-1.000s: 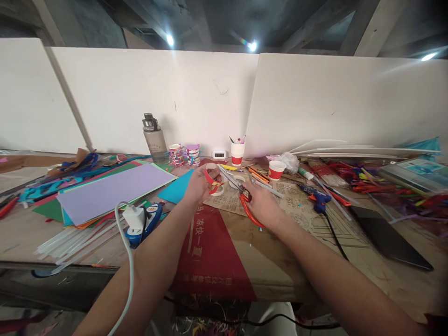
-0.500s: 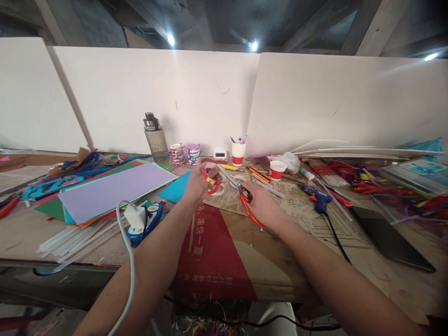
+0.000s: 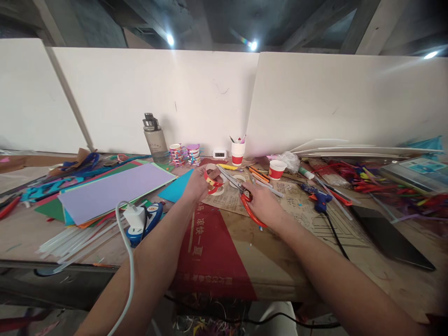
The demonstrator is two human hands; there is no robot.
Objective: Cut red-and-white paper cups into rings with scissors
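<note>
My left hand [image 3: 196,185] pinches a red-and-white paper ring [image 3: 210,183] that looks like a strip of a paper cup. Scissors with red handles [image 3: 249,211] are in my right hand [image 3: 261,199], and their blades point up and left toward the ring. Whether the blade tips touch the paper I cannot tell. Just behind the blades, a white ring [image 3: 239,179] lies on the printed brown paper [image 3: 227,198]. A red-and-white paper cup [image 3: 276,171] stands upright beyond my right hand.
Coloured paper sheets [image 3: 119,191] and clear glue sticks [image 3: 75,240] lie at left, near a power strip [image 3: 154,217] with a white cable. A glue gun [image 3: 319,200] and a dark tablet-like slab [image 3: 392,238] are at right. A bottle [image 3: 156,142] and pen cup [image 3: 238,151] stand behind.
The scissors and the paper ring have shifted only slightly, and the scissor blades look a little further apart. Both hands keep their hold.
</note>
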